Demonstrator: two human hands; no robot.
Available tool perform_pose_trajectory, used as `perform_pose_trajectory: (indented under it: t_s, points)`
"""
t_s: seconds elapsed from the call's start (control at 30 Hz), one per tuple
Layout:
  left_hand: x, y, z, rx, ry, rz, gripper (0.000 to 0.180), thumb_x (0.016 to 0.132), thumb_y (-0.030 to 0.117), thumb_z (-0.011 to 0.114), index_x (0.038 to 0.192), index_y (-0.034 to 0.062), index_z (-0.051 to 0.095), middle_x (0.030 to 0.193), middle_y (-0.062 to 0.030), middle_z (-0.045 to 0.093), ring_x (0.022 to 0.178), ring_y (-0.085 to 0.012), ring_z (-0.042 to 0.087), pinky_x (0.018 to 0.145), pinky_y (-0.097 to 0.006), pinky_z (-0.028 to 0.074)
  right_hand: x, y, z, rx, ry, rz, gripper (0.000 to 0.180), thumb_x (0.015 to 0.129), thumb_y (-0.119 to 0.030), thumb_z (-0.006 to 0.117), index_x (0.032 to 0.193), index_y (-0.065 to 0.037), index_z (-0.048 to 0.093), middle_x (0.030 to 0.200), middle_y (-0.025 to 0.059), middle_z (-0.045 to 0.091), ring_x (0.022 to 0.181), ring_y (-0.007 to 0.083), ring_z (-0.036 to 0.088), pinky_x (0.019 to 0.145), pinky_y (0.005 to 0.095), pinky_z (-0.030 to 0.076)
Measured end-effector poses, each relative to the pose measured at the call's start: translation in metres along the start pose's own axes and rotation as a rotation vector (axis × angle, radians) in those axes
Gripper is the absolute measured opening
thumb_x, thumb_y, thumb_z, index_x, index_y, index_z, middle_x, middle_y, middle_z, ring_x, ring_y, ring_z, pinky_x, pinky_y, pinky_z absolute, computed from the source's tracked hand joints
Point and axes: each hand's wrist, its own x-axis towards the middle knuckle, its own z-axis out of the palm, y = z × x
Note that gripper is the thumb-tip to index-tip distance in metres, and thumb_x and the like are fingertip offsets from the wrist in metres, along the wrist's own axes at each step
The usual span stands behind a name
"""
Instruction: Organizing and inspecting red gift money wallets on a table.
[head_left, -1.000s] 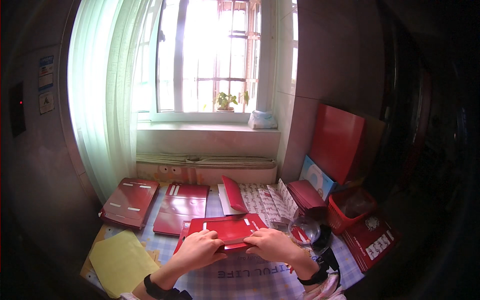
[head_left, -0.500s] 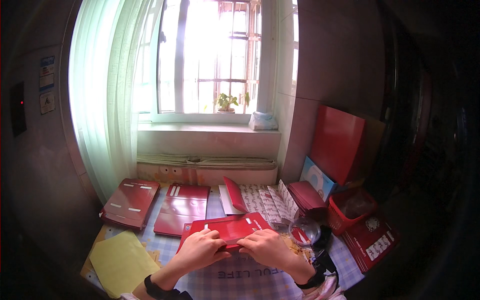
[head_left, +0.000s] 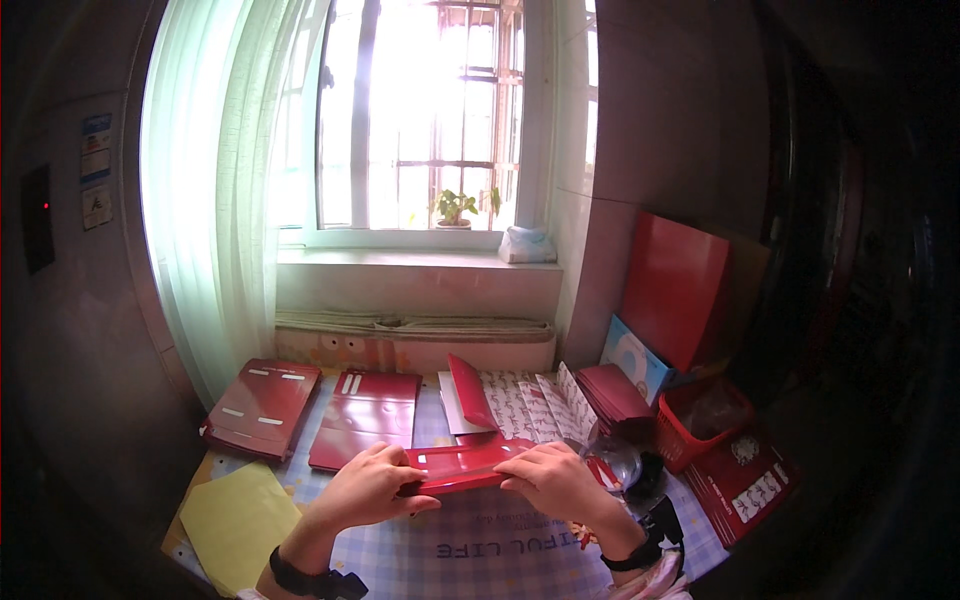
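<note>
Red folder (head_left: 458,470), left end pinched in left grip (head_left: 370,487), right end in right grip (head_left: 556,481)

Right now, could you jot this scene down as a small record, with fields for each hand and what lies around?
Left hand: grips the left end of a glossy red card sheet
Right hand: grips the same sheet's right end
Sheet's shape: bent along the near side; exact fold unclear
Far left: stack of red card pieces
Near left: yellow paper sheet
Right: red plastic basket
Surface: blue-and-white checked tablecloth
Behind: barred window with a potted plant
</note>
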Motion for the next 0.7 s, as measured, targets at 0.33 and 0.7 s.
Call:
perform_pose_trajectory:
  t_s: [0.33, 0.7]
  points:
    - [0.005, -0.006, 0.009, -0.166, 0.018, -0.006, 0.031, 0.078, 0.04, 0.071, 0.085, 0.0093, 0.072, 0.083, -0.0079, 0.062, 0.088, -0.0261, 0.057, 0.081, -0.036, 0.046, -0.001, 0.0, -0.002, 0.019, -0.035, 0.019, 0.024, 0.083, -0.027, 0.066, 0.1, -0.01, 0.068, 0.092, 0.0056, 0.067, 0.09, 0.0229, 0.063, 0.082, 0.0354, 0.046]
    - [0.004, -0.007, 0.002, -0.293, 0.113, -0.107, 0.028, 0.076, 0.031, 0.075, 0.09, 0.0074, 0.073, 0.084, -0.0102, 0.062, 0.083, -0.0262, 0.06, 0.074, -0.035, 0.049, 0.005, -0.004, -0.008, -0.041, 0.18, 0.015, 0.033, 0.076, -0.026, 0.073, 0.105, -0.01, 0.066, 0.104, 0.0069, 0.062, 0.1, 0.0252, 0.058, 0.089, 0.0377, 0.042]
